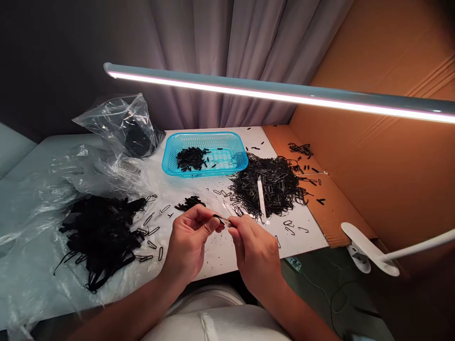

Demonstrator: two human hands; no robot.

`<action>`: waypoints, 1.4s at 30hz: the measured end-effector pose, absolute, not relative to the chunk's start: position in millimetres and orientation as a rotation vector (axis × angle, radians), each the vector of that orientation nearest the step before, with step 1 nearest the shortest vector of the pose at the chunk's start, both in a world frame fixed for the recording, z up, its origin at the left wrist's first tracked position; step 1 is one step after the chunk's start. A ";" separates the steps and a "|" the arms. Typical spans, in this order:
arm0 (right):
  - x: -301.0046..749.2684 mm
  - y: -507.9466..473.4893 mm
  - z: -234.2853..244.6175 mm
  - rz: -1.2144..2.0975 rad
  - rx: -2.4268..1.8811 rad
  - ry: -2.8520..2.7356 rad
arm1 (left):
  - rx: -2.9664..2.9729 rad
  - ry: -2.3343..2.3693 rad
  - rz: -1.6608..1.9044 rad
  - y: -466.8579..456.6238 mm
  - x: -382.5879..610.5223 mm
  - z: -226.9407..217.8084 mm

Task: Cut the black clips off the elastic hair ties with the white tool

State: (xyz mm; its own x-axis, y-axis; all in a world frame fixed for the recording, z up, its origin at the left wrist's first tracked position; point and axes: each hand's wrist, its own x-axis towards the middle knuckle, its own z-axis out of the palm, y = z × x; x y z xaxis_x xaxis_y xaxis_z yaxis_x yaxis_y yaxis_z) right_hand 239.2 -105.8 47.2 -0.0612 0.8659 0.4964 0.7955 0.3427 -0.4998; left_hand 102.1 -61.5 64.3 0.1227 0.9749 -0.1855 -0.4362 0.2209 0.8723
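Observation:
My left hand [187,241] and my right hand [253,250] meet above the table's front edge, fingers pinched together on one small black clip [221,219] held between them. A small heap of black pieces [189,203] lies on the table just beyond my left hand. A large tangle of black clips [270,185] lies ahead of my right hand, with a white strip [261,198] lying across it. A blue plastic basket [227,163] farther back holds a pile of black pieces [191,158].
Another black pile [99,232] rests on crumpled clear plastic at the left, with loose clips [152,232] beside it. A clear bag [124,125] stands at the back left. Cardboard [373,156] walls the right side. A lamp bar [284,94] crosses overhead; its clamp [366,251] grips the table's right edge.

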 end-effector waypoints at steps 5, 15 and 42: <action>237.8 -106.7 46.2 0.080 -1.438 -1.867 | 0.824 0.926 1.215 -63.8 101.5 60.5; 237.8 -107.6 50.4 0.040 -1.454 -1.910 | 1.148 0.976 1.167 -66.3 89.7 56.2; 335.1 -60.3 18.2 -0.031 -2.164 -1.382 | 0.956 0.784 0.713 -45.1 104.3 68.3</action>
State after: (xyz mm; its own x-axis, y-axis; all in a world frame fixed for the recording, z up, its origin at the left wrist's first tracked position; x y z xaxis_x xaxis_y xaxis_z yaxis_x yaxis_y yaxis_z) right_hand 335.1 -60.3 18.2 0.4665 0.8281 0.3109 0.8412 -0.3066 -0.4454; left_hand 104.3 -45.1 68.3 0.5277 0.8096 -0.2571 -0.1794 0.4020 0.8979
